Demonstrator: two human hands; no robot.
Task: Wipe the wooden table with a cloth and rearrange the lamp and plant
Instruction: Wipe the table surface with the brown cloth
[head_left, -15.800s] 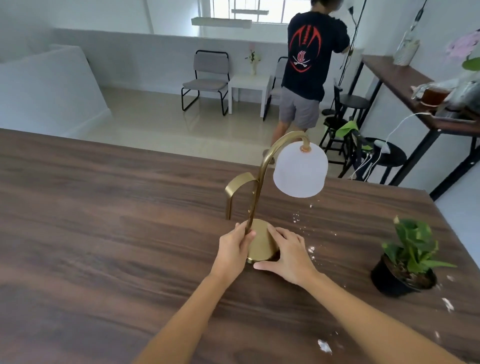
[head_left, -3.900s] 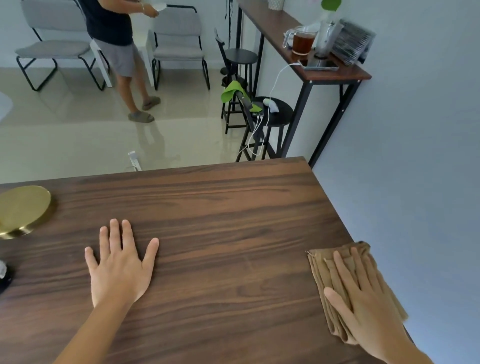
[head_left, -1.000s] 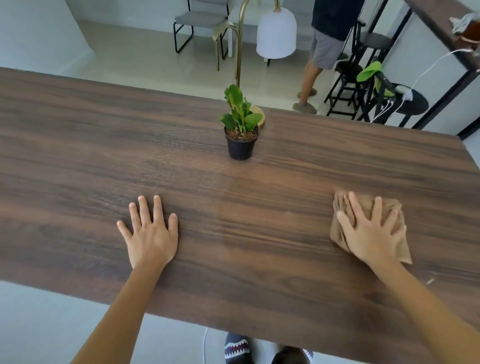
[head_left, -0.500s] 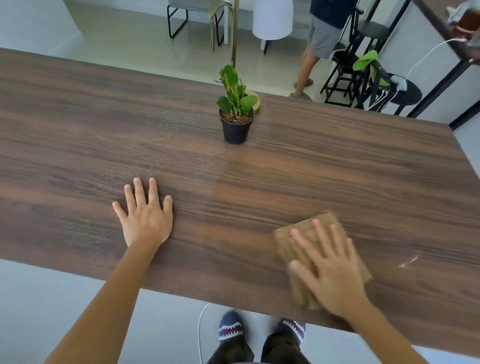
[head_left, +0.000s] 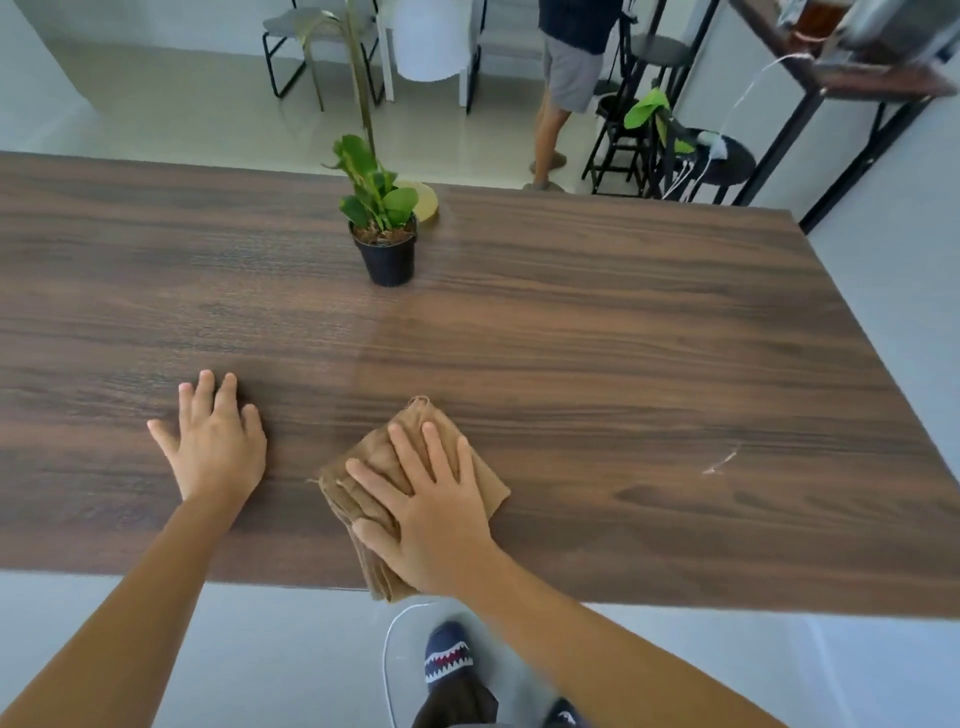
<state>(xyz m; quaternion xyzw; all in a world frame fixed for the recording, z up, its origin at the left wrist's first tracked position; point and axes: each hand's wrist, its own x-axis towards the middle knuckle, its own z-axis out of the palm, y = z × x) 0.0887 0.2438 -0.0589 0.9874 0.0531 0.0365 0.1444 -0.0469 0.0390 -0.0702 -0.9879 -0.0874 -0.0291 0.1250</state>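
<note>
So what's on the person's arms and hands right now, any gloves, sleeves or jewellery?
Nothing is worn: the left hand and right hand are bare, with no gloves, rings or watch showing. Both forearms are uncovered right to the frame edge, so no sleeves are visible.

Home living or dining area: dark wood-grain worktop (head_left: 623, 322); pale glossy tiled floor (head_left: 171, 119); grey padded metal-framed chairs (head_left: 291, 31); black stools (head_left: 660, 57); narrow dark wall-side console table (head_left: 852, 78); small black-potted green plant (head_left: 387, 228).
</note>
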